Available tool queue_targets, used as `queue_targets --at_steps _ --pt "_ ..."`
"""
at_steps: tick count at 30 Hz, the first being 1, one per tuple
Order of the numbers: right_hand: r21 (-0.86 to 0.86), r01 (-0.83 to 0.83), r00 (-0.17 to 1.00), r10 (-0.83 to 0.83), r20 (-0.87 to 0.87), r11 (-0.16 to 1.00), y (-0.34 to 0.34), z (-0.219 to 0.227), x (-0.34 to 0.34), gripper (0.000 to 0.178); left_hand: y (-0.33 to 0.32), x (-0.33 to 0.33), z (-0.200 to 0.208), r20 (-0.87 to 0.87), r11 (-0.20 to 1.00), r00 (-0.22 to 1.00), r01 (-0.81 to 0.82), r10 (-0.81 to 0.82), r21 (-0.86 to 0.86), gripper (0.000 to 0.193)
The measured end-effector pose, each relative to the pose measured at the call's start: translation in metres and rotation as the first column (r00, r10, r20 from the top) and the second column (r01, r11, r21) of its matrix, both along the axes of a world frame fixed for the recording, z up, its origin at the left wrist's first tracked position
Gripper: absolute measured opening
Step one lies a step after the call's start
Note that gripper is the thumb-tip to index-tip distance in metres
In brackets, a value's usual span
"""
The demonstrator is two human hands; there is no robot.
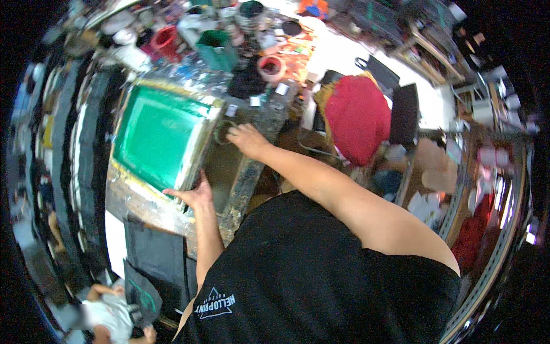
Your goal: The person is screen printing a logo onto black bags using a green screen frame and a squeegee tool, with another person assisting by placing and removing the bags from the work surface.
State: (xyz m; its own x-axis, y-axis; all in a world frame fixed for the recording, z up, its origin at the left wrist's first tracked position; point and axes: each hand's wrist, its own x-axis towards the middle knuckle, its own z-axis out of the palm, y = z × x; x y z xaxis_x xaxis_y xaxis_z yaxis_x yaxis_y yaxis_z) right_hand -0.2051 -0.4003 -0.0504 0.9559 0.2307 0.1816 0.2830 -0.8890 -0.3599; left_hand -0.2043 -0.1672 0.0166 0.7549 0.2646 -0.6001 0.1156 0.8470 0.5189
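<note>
A screen-printing frame with a bright green mesh lies tilted on the worktable, left of centre. Its wooden edges carry smears of yellow and white. My left hand grips its near right corner, thumb over the top edge and the fingers partly hidden along the side. Just right of the frame, my right hand has its fingers closed at a ring-shaped thing that looks like a roll of tape. Blur hides exactly how the fingertips meet it.
Behind the frame stand a green bucket, a red tub and a pink-rimmed pot. Red cloth lies to the right. Stacked racks line the left. Lower left, another person works near a black bag.
</note>
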Motion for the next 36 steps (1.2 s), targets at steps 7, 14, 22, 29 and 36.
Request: queue_targets --at_steps 7,14,22,29,36 --pt "0.231 0.26 0.965 -0.257 -0.042 0.938 -0.052 0.023 -0.096 0.044 0.012 0.005 -0.033 0.013 0.999 1.0 0.027 -0.026 -0.023 0.121" --pt "0.233 0.712 0.649 -0.496 -0.577 0.662 -0.127 -0.058 -0.303 0.036 -0.035 -0.022 -0.016 0.0 0.946 0.983 0.177 -0.183 0.271 0.13" --pt "-0.074 0.719 0.34 -0.442 -0.83 0.691 -0.191 -0.149 -0.427 0.035 -0.086 -0.047 -0.078 -0.529 -0.678 0.504 -0.169 -0.683 0.715 0.064" --pt "-0.191 0.649 0.222 -0.424 -0.878 0.736 -0.234 -0.199 -0.424 0.032 -0.101 -0.04 -0.103 -0.46 -0.687 0.533 -0.38 -0.71 0.619 0.072" --pt "-0.113 0.668 0.302 -0.407 -0.862 0.736 -0.216 -0.294 -0.378 0.032 -0.102 -0.036 -0.109 -0.372 -0.586 0.502 -0.383 -0.781 0.714 0.075"
